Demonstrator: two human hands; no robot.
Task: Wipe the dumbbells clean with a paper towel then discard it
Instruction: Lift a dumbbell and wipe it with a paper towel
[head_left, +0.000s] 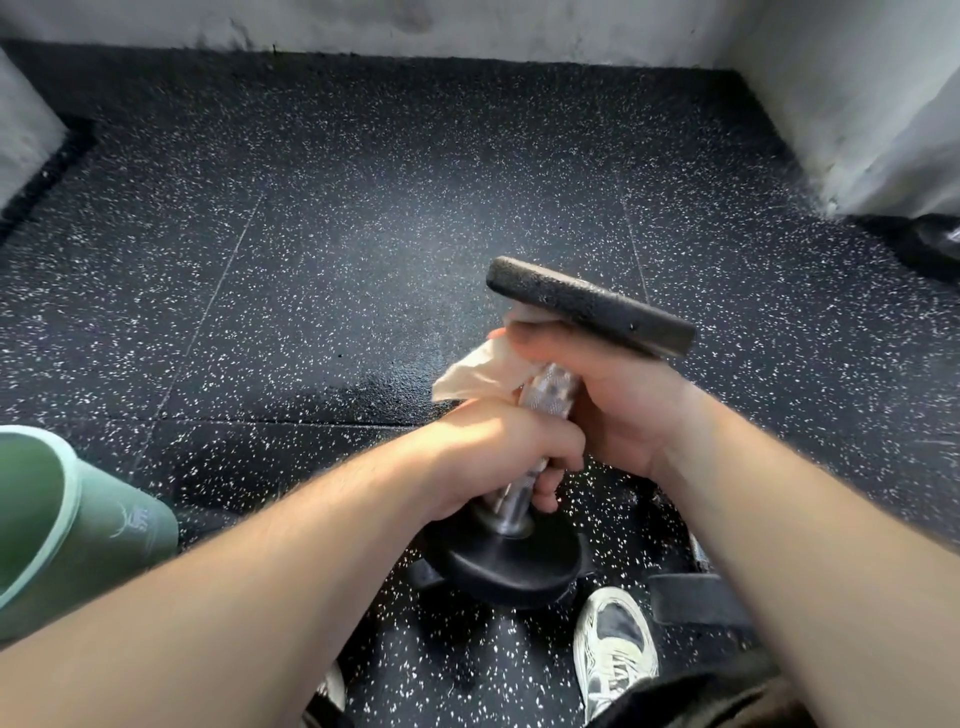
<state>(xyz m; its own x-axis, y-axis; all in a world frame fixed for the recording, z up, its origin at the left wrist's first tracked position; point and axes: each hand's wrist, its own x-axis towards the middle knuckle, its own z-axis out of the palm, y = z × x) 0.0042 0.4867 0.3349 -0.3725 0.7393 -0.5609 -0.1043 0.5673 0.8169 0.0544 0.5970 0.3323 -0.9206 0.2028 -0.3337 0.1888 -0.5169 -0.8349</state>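
A black dumbbell (592, 306) with a knurled steel handle (550, 392) is held tilted above the speckled floor, one head up at the right, the other head (511, 569) low near my feet. My left hand (498, 457) grips the lower part of the handle. My right hand (597, 400) wraps the upper part of the handle with a crumpled white paper towel (478, 366) bunched between fingers and metal, just under the upper head. Part of the towel sticks out to the left.
A green bin (78, 525) stands at the left edge. Another dumbbell (696, 597) lies on the floor at lower right beside my shoe (615, 644). White walls close the far side and right; a black object (935, 244) sits at the right edge.
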